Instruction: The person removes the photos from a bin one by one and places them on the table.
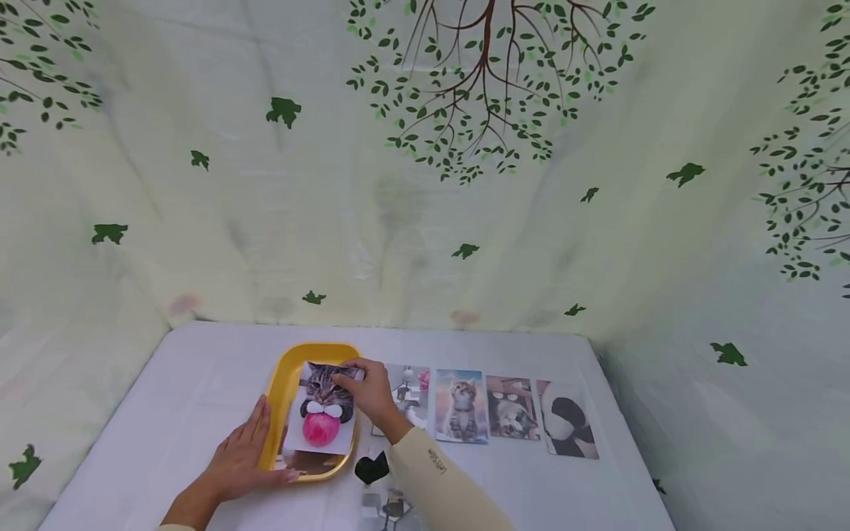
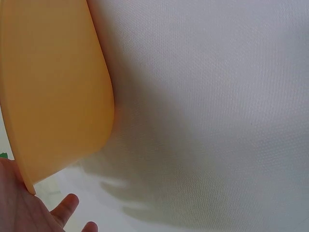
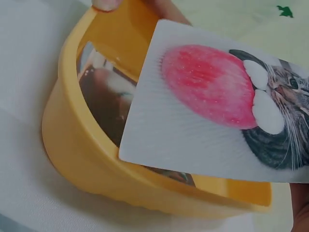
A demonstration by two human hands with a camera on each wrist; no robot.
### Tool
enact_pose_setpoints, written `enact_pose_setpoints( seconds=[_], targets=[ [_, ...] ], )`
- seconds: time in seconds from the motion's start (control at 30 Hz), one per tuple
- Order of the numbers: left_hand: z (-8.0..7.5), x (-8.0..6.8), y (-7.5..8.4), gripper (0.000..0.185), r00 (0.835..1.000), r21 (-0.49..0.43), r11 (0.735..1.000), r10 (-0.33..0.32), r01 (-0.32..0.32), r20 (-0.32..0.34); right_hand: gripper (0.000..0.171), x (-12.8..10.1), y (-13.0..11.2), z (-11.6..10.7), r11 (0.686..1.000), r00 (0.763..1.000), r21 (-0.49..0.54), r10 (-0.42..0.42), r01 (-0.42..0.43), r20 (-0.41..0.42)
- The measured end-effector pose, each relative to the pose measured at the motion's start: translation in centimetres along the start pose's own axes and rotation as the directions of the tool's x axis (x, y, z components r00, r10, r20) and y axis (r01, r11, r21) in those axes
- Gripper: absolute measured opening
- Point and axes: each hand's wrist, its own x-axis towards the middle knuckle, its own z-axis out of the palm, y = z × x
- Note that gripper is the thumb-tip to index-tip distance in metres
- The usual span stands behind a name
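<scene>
- Pale cloth printed with branches and green leaves hangs behind and to both sides of a table (image 1: 166,398) covered in white fabric.
- A yellow tray (image 1: 282,372) sits on the table near its front-left part, with a picture lying on its floor, mostly covered.
- The right hand (image 1: 372,394) pinches the top edge of a cat card (image 1: 322,413) between thumb and fingers; the card shows a grey tabby with a white bow and a pink ball.
- In the right wrist view the cat card (image 3: 212,130) is held tilted over the tray (image 3: 87,159), its lower edge at or just above the near rim.
- The left hand (image 1: 242,457) lies flat against the tray's left outer wall, fingers straight and relaxed, grasping nothing.
- The left wrist view shows that hand's palm (image 2: 19,208) under the tray's rim (image 2: 53,87).
- Four more cards lie in a row to the right of the tray: one partly hidden behind the right hand (image 1: 412,391), a kitten card (image 1: 461,405), a brown-toned card (image 1: 511,409) and a panda card (image 1: 567,420).
</scene>
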Motion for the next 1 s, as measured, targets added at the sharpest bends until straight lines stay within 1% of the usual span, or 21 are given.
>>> enact_pose_setpoints(
  seconds=[0.13, 0.23, 0.3, 0.37, 0.5, 0.6, 0.67, 0.8, 0.9, 1.0],
  targets=[
    [-0.1, -0.1, -0.2, 0.135, 0.999, 0.004, 1.0, 0.024, -0.024, -0.028, 0.017, -0.4, -0.1, -1.7, 0.997, 1.0, 0.072, 0.009, -0.008, -0.021],
    [-0.1, -0.1, -0.3, 0.134, 0.998, 0.0, 0.999, 0.046, -0.046, -0.05, 0.017, -0.8, 0.1, -3.2, 0.994, 0.999, 0.105, 0.014, -0.01, -0.04],
    [0.0, -0.1, -0.4, 0.135, 0.998, -0.002, 0.999, 0.046, -0.046, -0.045, 0.016, -1.2, 0.3, -4.3, 0.994, 0.999, 0.105, -0.003, 0.009, -0.053],
    [0.1, -0.1, -0.5, 0.136, 0.998, -0.009, 0.999, 0.046, -0.046, -0.038, 0.016, -2.0, 0.2, -5.5, 0.995, 0.998, 0.098, 0.0, 0.006, -0.061],
    [0.2, 0.1, -0.4, 0.137, 0.999, -0.024, 0.999, 0.048, -0.048, -0.024, 0.016, -3.8, -0.2, -8.3, 1.0, 0.997, 0.016, -0.015, 0.016, -0.079],
    [0.3, 0.1, -0.4, 0.136, 0.999, -0.02, 0.999, 0.047, -0.047, -0.019, 0.017, -4.5, 1.4, -10.3, 0.999, 0.995, -0.017, -0.029, 0.027, -0.099],
    [0.3, 0.1, -0.5, 0.135, 0.998, -0.015, 0.999, 0.05, -0.05, -0.024, 0.019, -4.8, 3.0, -11.5, 0.999, 0.993, -0.044, -0.018, 0.013, -0.114],
    [0.2, 0.0, -0.5, 0.133, 0.996, -0.004, 0.997, 0.071, -0.072, -0.051, 0.022, -6.0, 5.3, -13.7, 0.994, 0.991, -0.097, 0.029, -0.042, -0.132],
    [0.2, -0.1, -0.4, 0.132, 0.995, -0.008, 0.997, 0.078, -0.079, -0.058, 0.023, -7.1, 6.4, -15.2, 0.989, 0.986, -0.106, 0.083, -0.099, -0.147],
    [0.1, -0.2, -0.3, 0.131, 0.994, -0.009, 0.996, 0.087, -0.088, -0.066, 0.024, -8.3, 7.3, -16.4, 0.982, 0.975, -0.107, 0.136, -0.156, -0.174]
  ],
)
